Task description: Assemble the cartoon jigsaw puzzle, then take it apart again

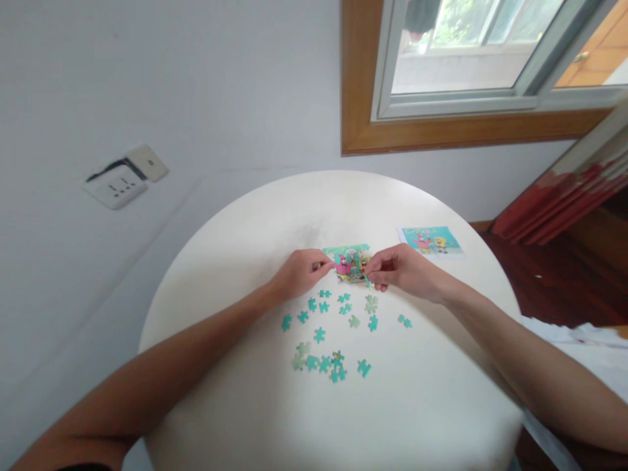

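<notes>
Open tabletop nearside of loose pieces

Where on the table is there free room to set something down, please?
The table is bare left of the left hand and below the loose pieces, between the forearms. Crowded: the centre, around the puzzle and right hand.

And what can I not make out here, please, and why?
All in the head view:
Right side of the joined puzzle: partly hidden by the right hand.
Whether that hand pinches a separate piece: its own grip hides this.
Any lettering on the picture card: too small and blurred.
Red curtain: partly cut off by the right edge.
</notes>
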{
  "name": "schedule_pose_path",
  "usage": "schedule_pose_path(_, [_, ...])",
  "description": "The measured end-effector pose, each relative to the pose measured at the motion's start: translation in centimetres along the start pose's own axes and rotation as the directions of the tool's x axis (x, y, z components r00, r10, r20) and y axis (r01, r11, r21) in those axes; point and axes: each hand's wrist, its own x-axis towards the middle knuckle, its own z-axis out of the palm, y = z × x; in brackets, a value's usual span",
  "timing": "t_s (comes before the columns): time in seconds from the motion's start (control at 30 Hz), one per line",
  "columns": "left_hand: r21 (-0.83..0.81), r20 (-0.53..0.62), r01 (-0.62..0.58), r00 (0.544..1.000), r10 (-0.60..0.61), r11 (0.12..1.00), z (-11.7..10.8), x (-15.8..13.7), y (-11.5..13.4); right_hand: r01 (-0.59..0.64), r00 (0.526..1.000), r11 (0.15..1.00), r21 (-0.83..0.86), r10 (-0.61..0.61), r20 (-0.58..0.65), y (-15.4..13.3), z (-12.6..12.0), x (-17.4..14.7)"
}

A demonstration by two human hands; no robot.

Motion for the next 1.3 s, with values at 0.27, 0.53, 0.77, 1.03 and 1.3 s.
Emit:
schedule_pose_path(0.27, [-0.002, -0.034, -0.048, 0.998, 0.048, 0.999, 0.9, -0.2, 0.2, -0.141, 0.971, 0.980, 0.139, 0.164, -0.173, 1.7, -1.3, 1.5])
schedule_pose_path(0.53, [-0.002, -0.009, -0.111, 0.994, 0.111, 0.994, 1.1, -0.2, 0.1, -0.170, 0.957, 0.982, 0.084, 0.185, -0.222, 2.7, -2.1, 1.9])
schedule_pose_path(0.77, [-0.020, 0.002, -0.162, 0.987, 0.162, 0.987, 1.3, -0.2, 0.2, -0.192, 0.951, 0.973, -0.129, 0.152, -0.269, 3.3, -2.5, 2.2])
schedule_pose_path(1.03, [-0.009, 0.056, -0.230, 0.971, 0.230, 0.973, 1.5, -0.2, -0.2, -0.131, 0.972, 0.984, -0.125, 0.102, -0.213, 3.7, -2.0, 2.2])
schedule_pose_path(1.3, [-0.034, 0.063, -0.231, 0.971, 0.233, 0.972, 1.4, -0.3, 0.2, -0.104, 0.979, 0.987, -0.126, 0.079, -0.186, 3.9, -1.9, 2.2])
